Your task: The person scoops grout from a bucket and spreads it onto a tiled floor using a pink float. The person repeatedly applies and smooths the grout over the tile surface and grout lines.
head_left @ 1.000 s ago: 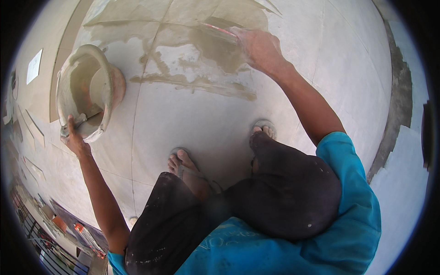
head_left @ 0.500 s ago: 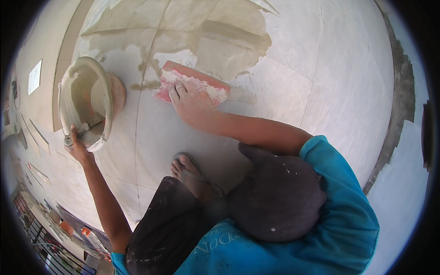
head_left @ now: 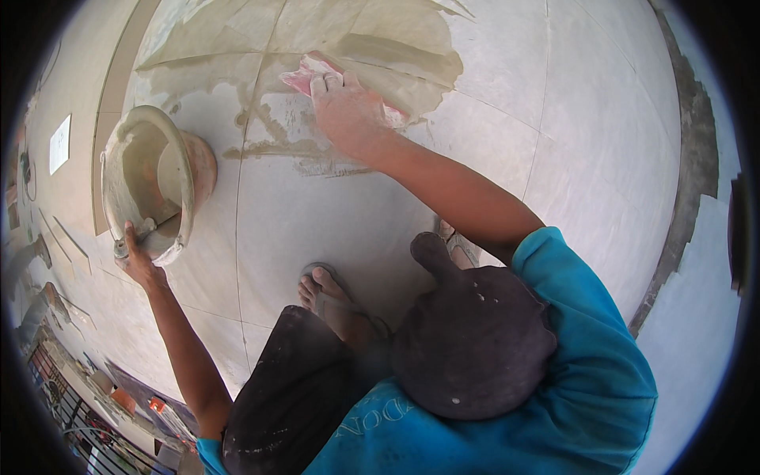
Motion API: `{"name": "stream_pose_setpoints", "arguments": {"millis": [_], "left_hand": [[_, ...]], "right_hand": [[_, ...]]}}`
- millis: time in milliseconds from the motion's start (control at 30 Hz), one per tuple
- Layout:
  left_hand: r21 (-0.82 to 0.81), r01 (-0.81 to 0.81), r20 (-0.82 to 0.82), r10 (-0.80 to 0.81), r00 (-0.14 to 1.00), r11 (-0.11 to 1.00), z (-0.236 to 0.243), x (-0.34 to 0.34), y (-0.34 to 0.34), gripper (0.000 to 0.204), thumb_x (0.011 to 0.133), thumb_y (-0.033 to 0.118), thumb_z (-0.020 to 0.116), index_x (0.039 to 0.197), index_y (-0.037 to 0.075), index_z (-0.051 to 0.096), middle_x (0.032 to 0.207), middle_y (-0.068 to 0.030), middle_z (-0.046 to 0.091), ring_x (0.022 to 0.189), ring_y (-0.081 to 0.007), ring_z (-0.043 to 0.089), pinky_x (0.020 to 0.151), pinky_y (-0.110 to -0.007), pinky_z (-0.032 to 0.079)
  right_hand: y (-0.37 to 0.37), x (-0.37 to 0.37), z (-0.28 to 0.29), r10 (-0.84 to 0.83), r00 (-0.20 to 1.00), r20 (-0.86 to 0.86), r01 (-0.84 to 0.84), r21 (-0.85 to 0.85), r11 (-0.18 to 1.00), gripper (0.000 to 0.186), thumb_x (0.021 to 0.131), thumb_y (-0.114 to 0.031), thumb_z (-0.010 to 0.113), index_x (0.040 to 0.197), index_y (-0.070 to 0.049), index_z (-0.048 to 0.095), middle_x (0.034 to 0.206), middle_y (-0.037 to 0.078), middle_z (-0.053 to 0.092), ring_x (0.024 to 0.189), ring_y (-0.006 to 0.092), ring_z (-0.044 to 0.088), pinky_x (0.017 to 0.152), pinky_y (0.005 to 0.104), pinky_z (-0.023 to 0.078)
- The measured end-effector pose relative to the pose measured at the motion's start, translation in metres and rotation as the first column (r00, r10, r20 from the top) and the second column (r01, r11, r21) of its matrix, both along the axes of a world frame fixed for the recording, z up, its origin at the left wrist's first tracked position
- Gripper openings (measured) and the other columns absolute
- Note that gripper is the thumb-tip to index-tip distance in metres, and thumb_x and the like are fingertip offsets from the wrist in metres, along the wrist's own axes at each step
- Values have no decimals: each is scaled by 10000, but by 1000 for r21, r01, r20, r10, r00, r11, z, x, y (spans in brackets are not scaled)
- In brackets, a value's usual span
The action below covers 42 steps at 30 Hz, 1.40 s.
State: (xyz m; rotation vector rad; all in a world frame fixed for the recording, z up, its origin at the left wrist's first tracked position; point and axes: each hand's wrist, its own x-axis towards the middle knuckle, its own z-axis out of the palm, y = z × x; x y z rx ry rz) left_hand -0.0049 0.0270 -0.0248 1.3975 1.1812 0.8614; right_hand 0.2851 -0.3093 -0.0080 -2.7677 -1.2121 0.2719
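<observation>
My right hand (head_left: 352,115) is closed over a pink, white-smeared grout float (head_left: 300,77). The float lies on the tiled floor, at the near edge of a wet greyish-beige patch of grout (head_left: 408,57). Over at the left, my left hand (head_left: 141,263) grips the near rim of a bucket (head_left: 203,165). The bucket is tipped so that its mouth faces me, and its inside is coated with grout. A flat blade (head_left: 164,231), perhaps a trowel's, rests inside near that hand; my fingers partly hide its handle end.
Thin joint lines cross the pale floor tiles (head_left: 507,150). My sandalled foot (head_left: 328,294) stands between the bucket and my right knee. A white paper sheet (head_left: 60,144) lies at the far left. A rough grey strip (head_left: 697,150) runs along the right. Metal bars (head_left: 79,423) show at lower left.
My right hand has moved the float forward, away from me, onto the wet patch. Grout streaks now show on the floor where it was. My left hand still holds the bucket.
</observation>
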Motion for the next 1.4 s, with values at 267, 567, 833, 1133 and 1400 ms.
{"name": "stream_pose_setpoints", "arguments": {"millis": [267,567,833,1133,1400], "left_hand": [[-2,10,8,-10,1000,1000,4,-2,1,526,814,210,785,1171,-97,550,1102,-184,629,942,-251,649,822,-366,557],[-80,-48,28,50,998,996,-1,0,-2,532,814,212,784,1176,-98,548,1128,-183,627,966,-250,652,829,-377,567],[-42,-57,2,57,998,998,-6,-3,8,568,798,213,799,1177,-104,519,1130,-201,619,936,-269,661,793,-383,586],[-49,-68,16,69,998,997,-6,-5,9,591,791,204,808,1177,-114,494,1095,-213,619,916,-274,662,772,-383,588],[5,-67,-16,67,998,998,-2,1,1,591,784,195,815,1158,-121,484,1091,-219,611,916,-275,657,770,-384,585]], "right_hand": [[-168,-85,-4,440,886,146,-455,92,886,481,820,-146,576,1295,-75,547,1269,101,579,1184,230,547,672,376,578],[-131,-47,-25,297,948,113,-305,63,950,356,837,-143,580,1190,-97,588,1142,77,618,1107,254,574,593,337,586],[-108,-1,-19,262,961,83,-265,23,964,430,842,-113,587,1271,-122,567,1196,26,628,1093,217,585,663,341,592],[-90,31,-7,205,974,95,-190,-145,971,545,853,-75,575,1381,-191,500,1307,-33,614,1144,176,597,659,356,589],[-86,41,-2,169,979,115,-140,-226,964,618,852,-71,583,1418,-283,450,1258,-57,644,1040,182,654,620,355,580]]}}
